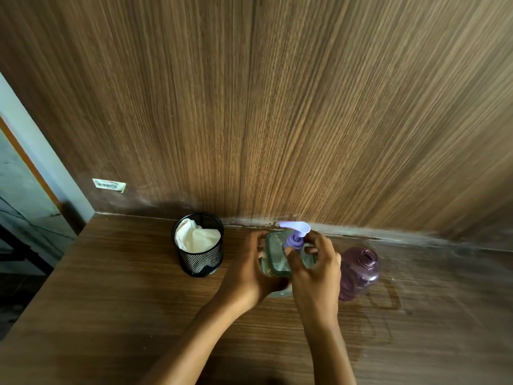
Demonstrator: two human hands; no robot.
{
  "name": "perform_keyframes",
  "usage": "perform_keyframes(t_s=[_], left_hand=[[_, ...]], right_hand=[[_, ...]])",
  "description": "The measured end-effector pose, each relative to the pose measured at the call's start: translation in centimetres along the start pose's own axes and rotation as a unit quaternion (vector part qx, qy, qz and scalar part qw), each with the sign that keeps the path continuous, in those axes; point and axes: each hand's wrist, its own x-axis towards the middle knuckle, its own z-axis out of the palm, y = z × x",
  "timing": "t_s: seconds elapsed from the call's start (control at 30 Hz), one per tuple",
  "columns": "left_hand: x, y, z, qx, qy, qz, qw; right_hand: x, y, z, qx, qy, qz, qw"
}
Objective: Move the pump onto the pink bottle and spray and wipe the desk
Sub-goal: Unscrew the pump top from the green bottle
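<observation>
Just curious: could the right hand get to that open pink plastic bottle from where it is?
Probably yes. The pink plastic bottle stands just right of the right hand with nothing between them, but that hand is gripping the purple pump.

We look from a single head-worn wide-angle camera, facing forward and down from close above the tabletop [116, 301], with the wood-grain wall panel [277, 107] filling the upper frame and both forearms entering from the bottom edge.
</observation>
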Motion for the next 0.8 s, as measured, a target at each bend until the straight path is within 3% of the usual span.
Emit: perform_keyframes(t_s=[0.13,0.27,0.53,0.8], left_hand=[[-0.12,0.44,-0.09,0.004,-0.005,0.006,1.000],[-0.13,0.53,-0.10,-0.010,-0.004,0.005,1.000],[-0.07,0.02,0.20,-0.031,0.000,0.009,0.999],[-0.06,0.24,0.08,-0.011,0.003,0.015,1.000]], right_hand=[[-0.13,-0.35,-0.08,0.020,-0.007,0.004,1.000],[-0.42,-0.79,-0.13,0.126,-0.013,0.037,0.991],[-0.23,-0.47,0.37,-0.049,0.038,-0.004,0.998],[-0.47,-0.80,0.26,-0.059,0.019,-0.027,0.998]])
